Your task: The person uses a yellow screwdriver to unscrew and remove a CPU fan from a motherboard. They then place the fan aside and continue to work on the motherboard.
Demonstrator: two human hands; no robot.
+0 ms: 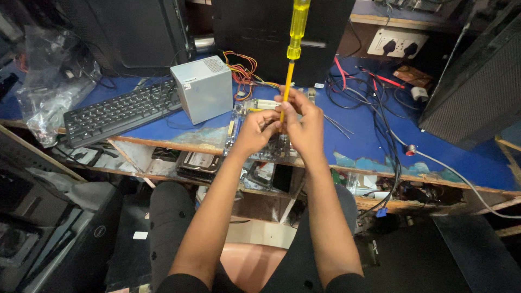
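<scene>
A slim orange-shafted screwdriver (pixel 293 40) with a translucent yellow handle is held upright, handle topmost, by both hands' (pixel 256 132) (pixel 304 122) closed grip above the board (pixel 245 111).

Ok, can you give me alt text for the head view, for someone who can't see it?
Both hands, left hand and right hand, grip the shaft of a yellow-handled screwdriver held upright over a circuit board on a blue workbench. A grey power supply box and a black keyboard lie to the left, and tangled cables to the right.
</scene>
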